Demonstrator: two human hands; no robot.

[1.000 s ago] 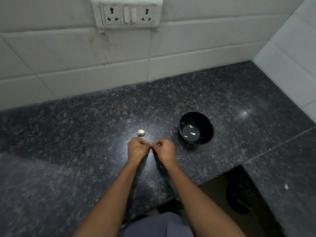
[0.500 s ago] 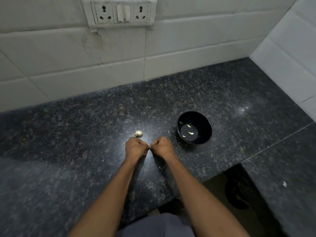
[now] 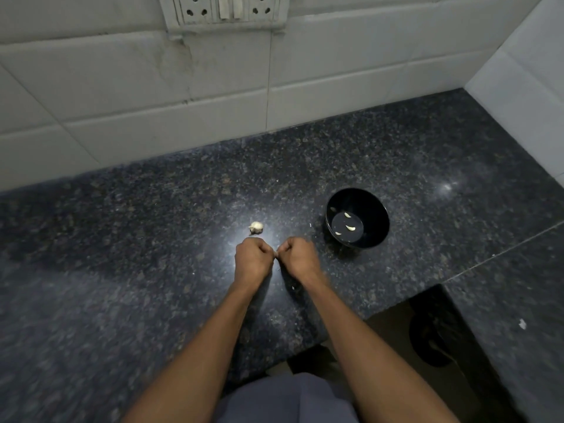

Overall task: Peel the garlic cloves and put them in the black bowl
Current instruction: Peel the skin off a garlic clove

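1. Left hand and right hand are just in front-left of the black bowl, fingers curled, fingertips meeting.
2. Both pinch sth very small between them, prob. a garlic clove; it is hidden, cannot tell for sure.
3. Black bowl stands on the dark granite counter, w/ three peeled cloves inside.
4. Garlic bulb piece lies left of the bowl, just behind the left hand.

clove hidden btwn hands (fists), socket cropped
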